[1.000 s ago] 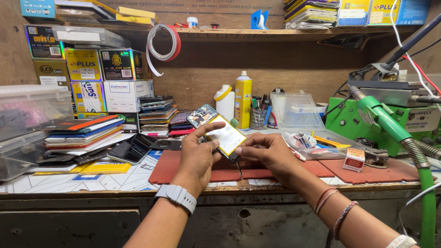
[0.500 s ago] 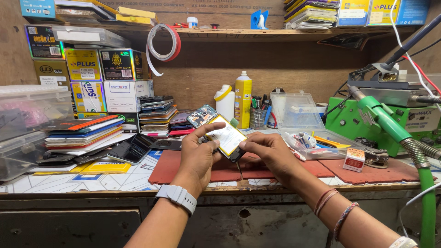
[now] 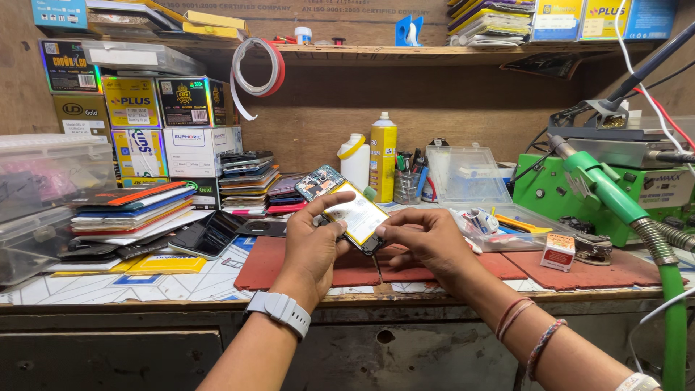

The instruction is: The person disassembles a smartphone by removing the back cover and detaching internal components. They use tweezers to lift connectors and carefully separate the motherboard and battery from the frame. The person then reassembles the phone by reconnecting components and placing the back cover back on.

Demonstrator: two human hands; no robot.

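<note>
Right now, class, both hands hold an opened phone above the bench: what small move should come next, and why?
Probably lower the phone onto the red mat. The left hand and right hand hold it tilted in mid-air, battery exposed; resting it would steady it.

1. Bright, even light falls from above; colours look saturated.
2. Soft shadows sit under the shelf [image 3: 434,52] at the upper centre.
3. Focus is sharp throughout; straight lines bow slightly at the frame edges.

Two hands, left hand [image 3: 310,250] and right hand [image 3: 427,242], hold one opened phone [image 3: 347,210]. Far behind stand one yellow spray can [image 3: 383,156] and one white bottle [image 3: 355,161]. Right: one small red box [image 3: 558,252].
</note>
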